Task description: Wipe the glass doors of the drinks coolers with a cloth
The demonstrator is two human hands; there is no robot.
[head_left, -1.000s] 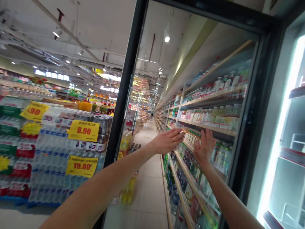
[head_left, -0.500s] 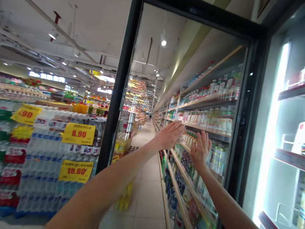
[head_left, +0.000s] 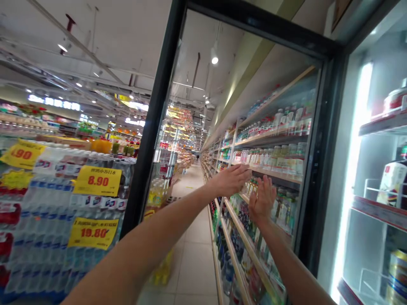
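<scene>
Both arms reach forward in front of the glass of a black-framed cooler door [head_left: 154, 106], which stands swung outward. My left hand [head_left: 230, 180] is stretched out, fingers extended and pointing right. Close beside it, my right hand [head_left: 262, 200] is raised with its fingers up and slightly apart. Neither hand holds anything. Whether the palms touch the glass cannot be made out. Through the pane, shelves of bottled drinks [head_left: 280, 156] show behind the hands.
At right, the lit cooler holds a carton [head_left: 392, 182] and a gold can [head_left: 397, 275] on its shelves [head_left: 380, 209]. Stacked water bottles [head_left: 47, 228] with yellow price signs [head_left: 97, 181] stand at left. A tiled aisle floor [head_left: 193, 254] runs ahead.
The view has turned slightly right, bringing more of the cooler's inside into sight. My hands have come a little closer together in the picture, both still open.
</scene>
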